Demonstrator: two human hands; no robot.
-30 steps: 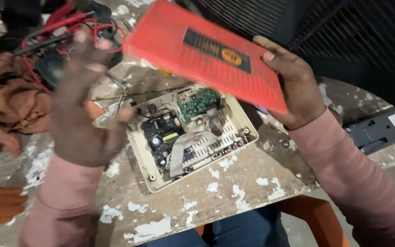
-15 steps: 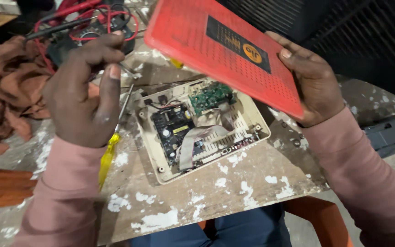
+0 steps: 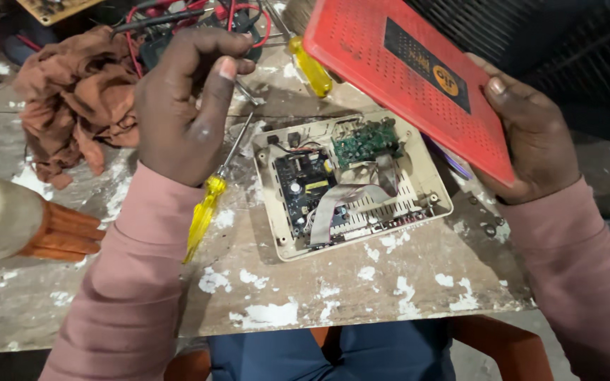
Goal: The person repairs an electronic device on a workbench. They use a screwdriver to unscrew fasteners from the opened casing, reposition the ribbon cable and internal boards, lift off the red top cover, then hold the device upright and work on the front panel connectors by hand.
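While the brown rag (image 3: 72, 99) sits bunched at far left on the worn bench (image 3: 319, 296), w/ paint flaking white off it, my left hand (image 3: 178, 106) is closed round a screwdriver (image 3: 210, 190), thin steel shaft up by my fingers, clear yellow handle hanging down past my wrist. Next over, the open box (image 3: 354, 183) lies flat on the bench: cream plastic tray, rounded corners, black board, small green board, grey ribbon cable looping across. A 2nd yellow screwdriver (image 3: 312, 67) lies just behind it, near red wires (image 3: 248, 21). My right hand (image 3: 531, 141) grips the red lid (image 3: 411, 77), held tilted above the box, thumb on top; it's hard plastic, dotted w/ vent holes. Looks like the cover-off stage; I'd say next calls for parking the lid somewhere, freeing that hand.
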